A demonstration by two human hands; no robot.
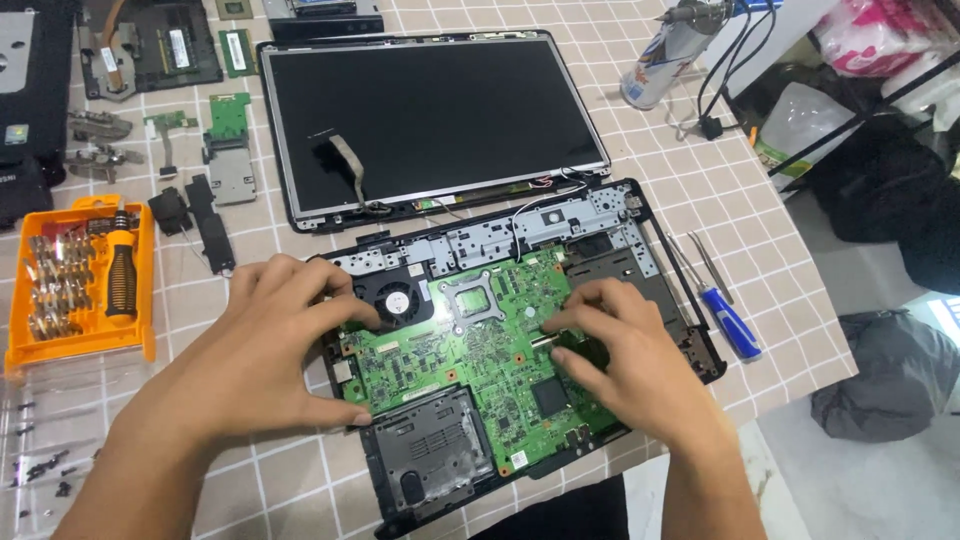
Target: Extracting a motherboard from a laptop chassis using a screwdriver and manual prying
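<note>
Checked tablecloth (770,225) over table, grey floor (860,275) beside

Single head-worn view; looks steeply down and forward over the table from the person's side; close range, forearms entering from the bottom edge; left hand (275,335) and right hand (610,350) sit centre-frame on the green motherboard (470,350); detached screen panel (435,120) lies beyond them.

Both hands (440,345) rest on the green motherboard (480,350)

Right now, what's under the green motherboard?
The green motherboard sits in a black plastic laptop base, whose rim shows around it. Both hands, left hand and right hand, press on the board. Anything beneath the board is covered.
</note>
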